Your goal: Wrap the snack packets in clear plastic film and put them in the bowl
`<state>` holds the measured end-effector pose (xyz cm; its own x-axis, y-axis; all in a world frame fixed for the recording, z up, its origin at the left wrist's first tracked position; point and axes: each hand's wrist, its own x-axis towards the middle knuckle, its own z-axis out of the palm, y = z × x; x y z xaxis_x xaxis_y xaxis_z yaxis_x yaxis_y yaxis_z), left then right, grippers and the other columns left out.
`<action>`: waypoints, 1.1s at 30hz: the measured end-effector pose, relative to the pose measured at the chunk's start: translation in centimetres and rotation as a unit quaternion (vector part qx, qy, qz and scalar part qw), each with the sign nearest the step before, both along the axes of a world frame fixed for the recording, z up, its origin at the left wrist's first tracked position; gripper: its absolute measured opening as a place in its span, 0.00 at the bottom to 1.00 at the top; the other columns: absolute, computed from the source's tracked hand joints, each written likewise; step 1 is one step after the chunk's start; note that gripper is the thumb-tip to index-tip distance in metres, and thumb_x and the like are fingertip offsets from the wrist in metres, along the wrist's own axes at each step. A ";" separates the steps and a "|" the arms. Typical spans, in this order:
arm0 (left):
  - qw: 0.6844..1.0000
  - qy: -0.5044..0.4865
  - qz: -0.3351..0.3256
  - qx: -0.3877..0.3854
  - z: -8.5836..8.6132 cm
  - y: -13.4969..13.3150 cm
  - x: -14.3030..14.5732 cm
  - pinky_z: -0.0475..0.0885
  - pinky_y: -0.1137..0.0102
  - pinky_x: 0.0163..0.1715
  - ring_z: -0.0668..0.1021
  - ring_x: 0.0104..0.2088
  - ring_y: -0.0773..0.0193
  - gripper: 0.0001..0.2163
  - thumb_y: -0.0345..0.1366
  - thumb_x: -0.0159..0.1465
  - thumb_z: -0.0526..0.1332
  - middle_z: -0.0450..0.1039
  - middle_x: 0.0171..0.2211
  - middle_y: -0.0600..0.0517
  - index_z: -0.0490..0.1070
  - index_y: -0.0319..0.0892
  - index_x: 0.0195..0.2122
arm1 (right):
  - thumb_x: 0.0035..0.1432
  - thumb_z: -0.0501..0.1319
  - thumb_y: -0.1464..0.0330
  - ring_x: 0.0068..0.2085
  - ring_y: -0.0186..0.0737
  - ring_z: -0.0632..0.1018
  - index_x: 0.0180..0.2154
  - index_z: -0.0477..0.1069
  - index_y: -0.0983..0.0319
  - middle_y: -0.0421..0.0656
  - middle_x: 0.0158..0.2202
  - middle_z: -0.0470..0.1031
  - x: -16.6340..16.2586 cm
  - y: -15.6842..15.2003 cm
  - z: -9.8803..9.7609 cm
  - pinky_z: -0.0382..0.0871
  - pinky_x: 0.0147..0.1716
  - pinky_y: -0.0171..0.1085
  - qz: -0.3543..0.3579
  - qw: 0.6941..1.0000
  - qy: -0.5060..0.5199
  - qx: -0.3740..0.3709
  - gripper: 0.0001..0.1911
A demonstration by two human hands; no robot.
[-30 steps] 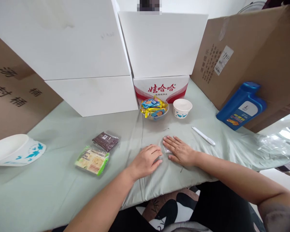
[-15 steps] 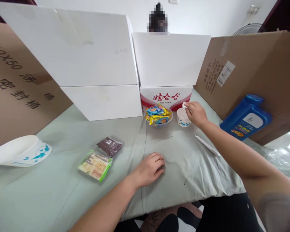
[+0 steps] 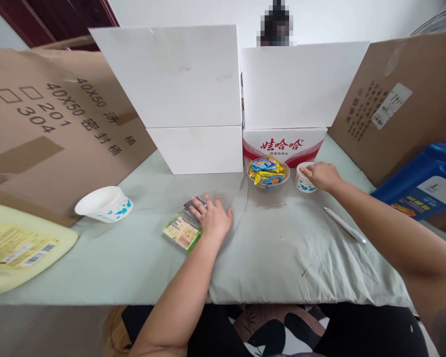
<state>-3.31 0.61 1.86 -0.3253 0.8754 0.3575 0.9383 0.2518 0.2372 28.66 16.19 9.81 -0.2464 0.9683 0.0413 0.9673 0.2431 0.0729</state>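
Note:
My left hand [image 3: 213,217] is open with its fingers spread, reaching over a dark brown packet [image 3: 190,203] and covering much of it. Just below lies a flat clear-and-green snack packet [image 3: 183,231], close to my wrist. At the right, my right hand [image 3: 323,175] is at the rim of a small white paper cup [image 3: 305,185] with blue print. Its fingers are drawn together over the cup's mouth, and whatever is in them is hidden. Left of that cup stands a clear bowl [image 3: 269,185] filled with yellow and blue wrapped snacks [image 3: 267,168].
A larger paper bowl [image 3: 107,206] stands tilted at the left, near a pale yellow jug [image 3: 26,250]. A white pen [image 3: 345,225] lies at the right by a blue bottle [image 3: 427,183]. White boxes [image 3: 196,148] and brown cartons [image 3: 59,124] wall in the table; a person [image 3: 277,27] is behind.
My left hand has moved forward and left onto the dark packet, its fingers spreading. My right hand has lowered to the cup; the small white piece it held is out of sight. The view has shifted left.

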 end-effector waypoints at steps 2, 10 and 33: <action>0.994 -0.013 0.078 -0.077 0.1 0.7 -1.2 0.46 0.30 0.56 0.45 0.65 0.21 0.26 0.44 0.59 0.60 0.52 0.65 0.32 0.66 0.35 0.57 | 0.68 0.42 0.56 0.50 0.53 0.73 0.45 0.76 0.63 0.53 0.45 0.78 0.7 -2.1 0.2 0.62 0.46 0.46 -0.010 0.998 0.030 0.059 0.28; 0.997 -0.054 -0.008 -0.061 0.3 0.7 -1.5 0.62 0.40 0.53 0.58 0.61 0.29 0.11 0.30 0.58 0.59 0.56 0.62 0.33 0.74 0.34 0.42 | 0.61 0.56 0.62 0.48 0.54 0.75 0.49 0.72 0.64 0.54 0.49 0.75 5.4 -9.8 -2.3 0.65 0.36 0.42 -0.119 0.987 -0.041 -0.098 0.18; 0.881 -0.159 -0.445 -0.006 -1.7 -1.1 5.4 0.69 0.56 0.52 0.71 0.51 0.53 0.19 0.47 0.65 0.58 0.69 0.49 0.42 0.69 0.42 0.53 | 0.60 0.55 0.74 0.36 0.41 0.75 0.45 0.73 0.60 0.46 0.37 0.73 1.1 -15.2 -5.5 0.66 0.34 0.36 0.190 0.977 0.091 -0.035 0.13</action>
<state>2.06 -0.50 0.12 0.4101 0.8376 0.3608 0.6519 -0.5459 0.5263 29.72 0.97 4.27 -0.5839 0.8100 0.0551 0.8012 0.5858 -0.1220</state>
